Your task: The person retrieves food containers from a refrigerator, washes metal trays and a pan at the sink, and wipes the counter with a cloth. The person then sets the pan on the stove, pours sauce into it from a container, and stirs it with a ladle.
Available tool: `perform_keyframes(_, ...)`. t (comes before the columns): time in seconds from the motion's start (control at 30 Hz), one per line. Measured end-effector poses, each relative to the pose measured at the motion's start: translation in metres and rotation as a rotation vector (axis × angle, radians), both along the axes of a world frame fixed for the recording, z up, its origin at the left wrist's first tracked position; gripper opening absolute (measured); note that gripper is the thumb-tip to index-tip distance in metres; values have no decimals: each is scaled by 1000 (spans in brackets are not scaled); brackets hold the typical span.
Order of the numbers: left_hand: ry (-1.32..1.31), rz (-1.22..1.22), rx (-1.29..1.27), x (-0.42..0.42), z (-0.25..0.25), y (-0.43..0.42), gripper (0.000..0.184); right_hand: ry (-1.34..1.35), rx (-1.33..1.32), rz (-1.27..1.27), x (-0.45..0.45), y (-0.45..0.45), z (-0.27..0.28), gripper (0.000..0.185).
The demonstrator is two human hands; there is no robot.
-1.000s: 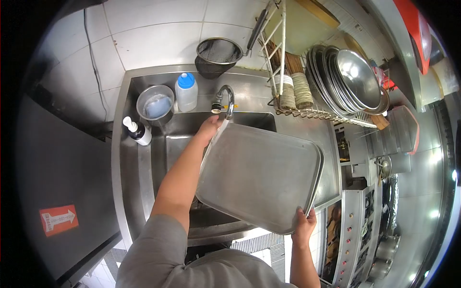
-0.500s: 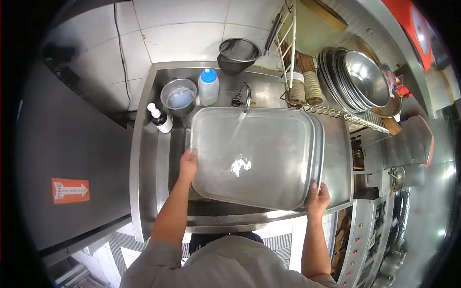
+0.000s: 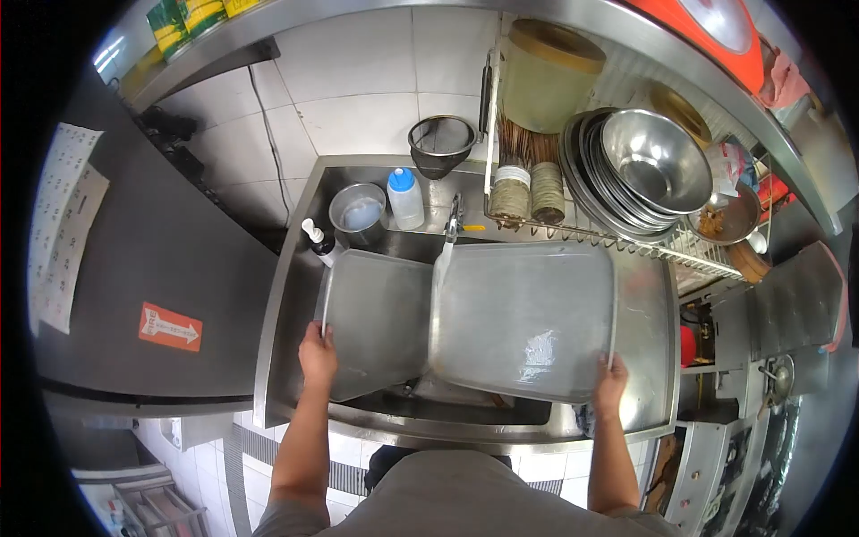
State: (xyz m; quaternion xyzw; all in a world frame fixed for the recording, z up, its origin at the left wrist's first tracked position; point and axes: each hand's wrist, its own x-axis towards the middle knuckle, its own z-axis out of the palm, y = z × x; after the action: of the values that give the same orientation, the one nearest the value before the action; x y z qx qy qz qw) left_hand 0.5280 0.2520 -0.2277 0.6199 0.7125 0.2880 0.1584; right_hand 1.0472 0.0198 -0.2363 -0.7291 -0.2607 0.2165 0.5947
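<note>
two shallow grey rectangular trays are held over the sink, side by side below the faucet. the left hand grips the left tray by its left rim, toward the near side; the right hand is closed on the right tray at its near right corner. whether the trays touch where their inner edges meet is hard to tell. both look stiff and thin, probably light for their breadth, though metal or plastic cannot be told. the right one shines wet, so it is likely slippery, and a one-edge hold may let its far side dip. the raised rims, at the middle of opposite sides, seem the steadiest hold.
</note>
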Motion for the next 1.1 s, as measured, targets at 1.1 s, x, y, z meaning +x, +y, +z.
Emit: perform_keyframes(1.1, -548, 201, 48, 37, -23, -65, 25, -173, -160, 469, -48, 198, -156, 55)
